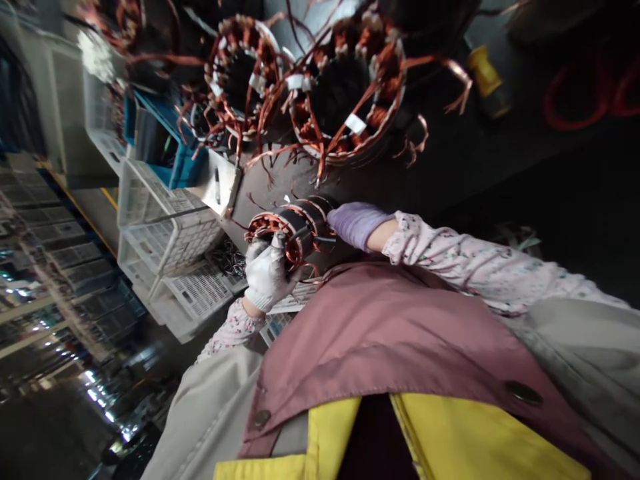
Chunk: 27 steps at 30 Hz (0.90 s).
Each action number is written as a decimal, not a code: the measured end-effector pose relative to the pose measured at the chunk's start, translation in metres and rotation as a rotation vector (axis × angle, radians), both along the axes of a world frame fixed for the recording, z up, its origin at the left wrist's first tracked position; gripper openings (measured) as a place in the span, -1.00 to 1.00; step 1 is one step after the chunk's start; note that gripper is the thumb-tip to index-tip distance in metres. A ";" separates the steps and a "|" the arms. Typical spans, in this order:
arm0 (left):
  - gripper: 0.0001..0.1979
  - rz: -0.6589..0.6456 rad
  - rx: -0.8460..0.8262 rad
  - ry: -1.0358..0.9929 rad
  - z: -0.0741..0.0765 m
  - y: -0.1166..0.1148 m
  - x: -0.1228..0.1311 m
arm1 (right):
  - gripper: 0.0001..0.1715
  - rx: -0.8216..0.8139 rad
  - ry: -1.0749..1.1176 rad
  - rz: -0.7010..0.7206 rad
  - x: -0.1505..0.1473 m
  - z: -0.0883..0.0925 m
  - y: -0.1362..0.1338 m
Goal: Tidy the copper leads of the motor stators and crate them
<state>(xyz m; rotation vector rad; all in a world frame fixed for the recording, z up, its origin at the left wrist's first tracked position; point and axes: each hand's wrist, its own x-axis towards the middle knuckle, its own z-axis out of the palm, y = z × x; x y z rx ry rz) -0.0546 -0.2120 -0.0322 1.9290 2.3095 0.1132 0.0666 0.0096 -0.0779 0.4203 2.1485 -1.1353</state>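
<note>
In front of my apron, a pair of small motor stators with copper windings lie end to end on their sides. My left hand (pixel 270 270), in a white glove, is closed on the rim of the left stator (pixel 293 223), its thumb at the bore opening. A purple glove covers my right hand (pixel 357 225), which is closed at the far end of the right stator (pixel 319 212); its fingertips are hidden behind it. Thin copper leads stick out around both stators.
Two larger wound stators, one on the right (pixel 347 93) and one on the left (pixel 243 80), stand at the back with loose leads. White plastic crates (pixel 170 233) and a blue bin (pixel 175 143) are at left. A yellow-handled tool (pixel 485 72) lies at back right.
</note>
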 end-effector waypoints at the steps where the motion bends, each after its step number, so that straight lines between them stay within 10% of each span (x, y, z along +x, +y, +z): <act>1: -0.04 0.001 -0.003 0.001 -0.001 0.001 0.001 | -0.55 0.013 -0.010 0.039 0.000 0.001 0.001; 12: -0.05 -0.036 0.006 0.022 -0.007 0.002 0.002 | -0.75 -0.058 0.253 -0.080 0.031 -0.016 0.008; 20: -0.02 0.004 -0.041 0.088 -0.002 0.003 -0.003 | -0.71 -0.916 0.042 -1.469 0.082 -0.051 -0.001; 24: 0.01 -0.022 -0.007 0.154 0.000 0.004 -0.004 | -0.77 -1.140 0.017 -1.609 0.077 -0.065 -0.010; 27: 0.06 0.010 -0.038 0.187 0.000 0.004 -0.004 | -0.71 -0.920 0.078 -1.521 0.071 -0.072 -0.017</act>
